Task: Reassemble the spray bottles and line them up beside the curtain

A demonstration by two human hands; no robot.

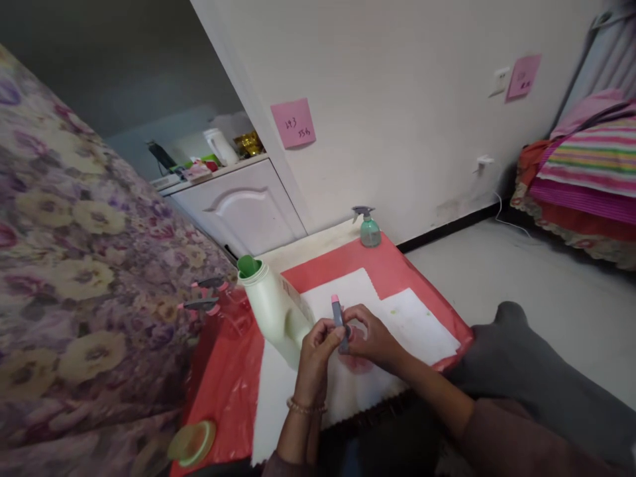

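Near the table's front edge, my left hand [318, 349] is closed on a grey spray head with a pink nozzle [336, 309]. My right hand [373, 338] is closed around the neck of a clear pinkish bottle [356, 363], just under the spray head. The head sits at the bottle's neck; whether it is screwed on cannot be made out. Left of my hands, a large pale green jug [273, 308] with a green inner spout stands uncapped. A green spray bottle [370, 232] stands at the table's back corner.
Two spray bottles with grey heads [211, 295] stand on the left of the red-covered table [223, 391]. White cloths [422, 324] lie on it. A round green lid [193, 443] is at the front left. A floral curtain [94, 285] hangs at the left.
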